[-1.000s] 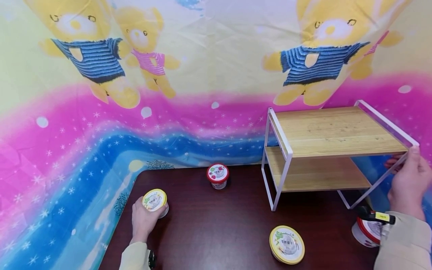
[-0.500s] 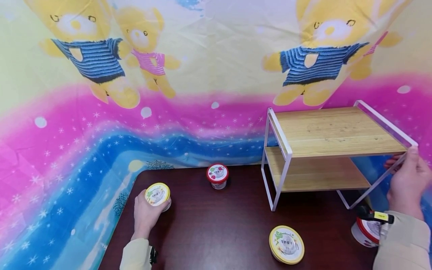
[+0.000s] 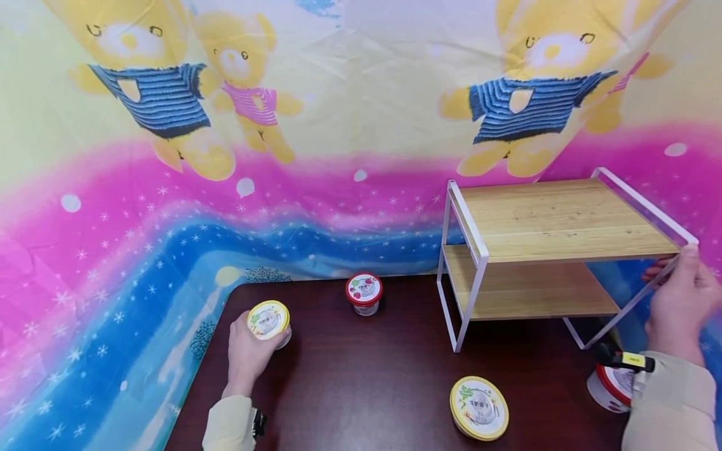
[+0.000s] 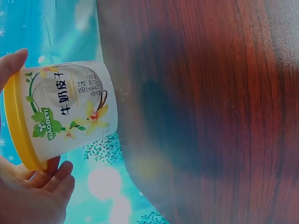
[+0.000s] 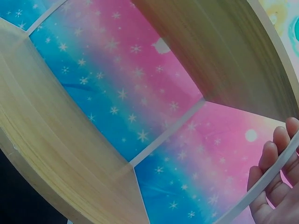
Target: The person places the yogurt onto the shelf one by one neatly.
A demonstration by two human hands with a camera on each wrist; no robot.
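My left hand (image 3: pixel 247 358) holds a white paper cup with a yellow lid (image 3: pixel 268 320) near the table's left side. In the left wrist view the thumb and fingers clasp the white cup (image 4: pixel 70 109) around its yellow lid, and its flower-printed side shows. A shadow falls on the table beyond it. At the far right, my right hand (image 3: pixel 679 304) grips the front white post of a two-tier wooden shelf (image 3: pixel 564 216) near its top corner. Seen from the right wrist, the fingers (image 5: pixel 271 158) wrap behind the white metal frame (image 5: pixel 254 189).
A red-lidded cup (image 3: pixel 364 292) stands at the table's back edge. Another yellow-lidded cup (image 3: pixel 479 408) is at the front. A second red-lidded cup (image 3: pixel 612 385) sits by the right sleeve, partly hidden. Behind the dark table (image 3: pixel 361 369) hangs a bear-print cloth (image 3: pixel 350 125).
My left hand has moved the yellow-lidded cup a little away from me and to the right. The right hand stays on the shelf's post, and the shelf has not moved.
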